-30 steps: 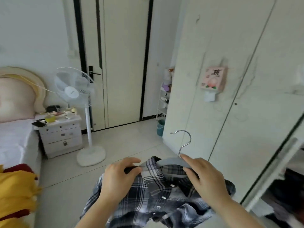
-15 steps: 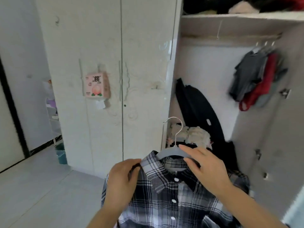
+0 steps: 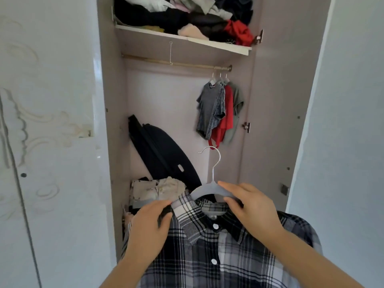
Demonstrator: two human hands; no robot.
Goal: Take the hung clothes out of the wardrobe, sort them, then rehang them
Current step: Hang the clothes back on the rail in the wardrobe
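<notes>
Step in hand: rehang. The plaid shirt (image 3: 218, 256) sits on a grey hanger (image 3: 209, 189), held low in front of the open wardrobe (image 3: 270, 121), well below the rail (image 3: 166, 62).

- Left grip (image 3: 149, 227): pinching shirt fabric at the hanger's left arm.
- Right grip (image 3: 251, 208): grasping the hanger's right arm, index finger along the top and thumb underneath.
- Neither is released.
- The hanger's hook (image 3: 214, 161) is upright, opens to the left and touches nothing.

Next move, by judgement: raise the hanger to rail height and drop the hook over the rail.
- The rail's left and middle span is bare. Three hung garments (image 3: 218, 111) bunch at its right end, so a slot just beside them looks easiest.
- A thin wire hook (image 3: 170, 53) dangles from the shelf (image 3: 187, 41) in front of the rail and could snag.
- One grip probably has to let go or move to the hanger's neck for the reach.

Shirt: black, grey and white check with white buttons.
- The placket looks closed as far as the frame shows.
- The collar is folded down and slightly skewed on the left side.
- The right shoulder drapes past the hanger's end.
- The fabric is soft and will likely swing when lifted.
- The hem is out of frame.
</notes>
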